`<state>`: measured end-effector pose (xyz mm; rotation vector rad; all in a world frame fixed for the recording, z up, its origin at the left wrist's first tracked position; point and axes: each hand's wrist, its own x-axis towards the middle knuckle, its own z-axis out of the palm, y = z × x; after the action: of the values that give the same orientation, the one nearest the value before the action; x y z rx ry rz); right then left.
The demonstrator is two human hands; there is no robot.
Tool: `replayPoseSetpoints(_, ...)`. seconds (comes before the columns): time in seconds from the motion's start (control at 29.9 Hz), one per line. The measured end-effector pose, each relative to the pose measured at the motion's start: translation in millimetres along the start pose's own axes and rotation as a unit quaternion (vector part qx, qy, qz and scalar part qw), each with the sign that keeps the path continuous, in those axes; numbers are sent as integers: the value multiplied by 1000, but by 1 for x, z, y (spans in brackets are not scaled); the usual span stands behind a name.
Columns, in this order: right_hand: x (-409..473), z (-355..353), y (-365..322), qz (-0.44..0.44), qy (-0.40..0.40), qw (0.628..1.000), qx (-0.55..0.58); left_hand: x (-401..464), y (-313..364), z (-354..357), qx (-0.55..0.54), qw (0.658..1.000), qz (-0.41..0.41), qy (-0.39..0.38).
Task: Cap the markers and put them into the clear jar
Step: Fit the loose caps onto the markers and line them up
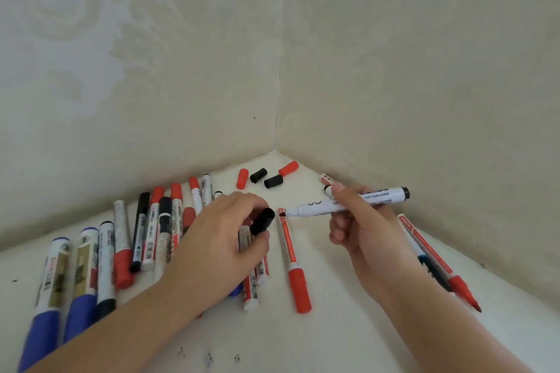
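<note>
My right hand (360, 227) grips an uncapped white marker (381, 195) with a black end, held level, its tip pointing left. My left hand (224, 239) pinches a black cap (263, 221) just left of that tip, a small gap between them. Several capped markers (142, 239) with red, black and blue caps lie in a row on the white surface at the left. A red-capped marker (292, 260) lies between my hands. No clear jar is in view.
Two red caps (242, 179) (288, 168) and two black caps (258, 175) (273, 181) lie loose in the corner where the two patterned walls meet. Thin red and blue pens (436, 263) lie along the right wall. Another marker (326, 179) lies behind my right hand.
</note>
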<state>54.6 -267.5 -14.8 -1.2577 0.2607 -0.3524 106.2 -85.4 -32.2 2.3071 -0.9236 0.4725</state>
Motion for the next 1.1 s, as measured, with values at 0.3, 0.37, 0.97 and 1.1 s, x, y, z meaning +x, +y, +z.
replayPoseSetpoints(0.3, -2, 1, -2, -6, 3, 999, 45, -2, -4, 4, 4, 999, 32, 6)
replayPoseSetpoints(0.37, -1, 0, -1, -7, 3, 999, 40, -2, -4, 4, 2, 999, 36, 3)
replayPoseSetpoints(0.97, -6, 5, 4, -3, -44, 996, -79, -4, -3, 4, 22, 997, 79, -5)
replayPoseSetpoints(1.1, -9, 7, -1, 18, -89, 994, -58, -5, 3, 1, 37, 994, 104, 0)
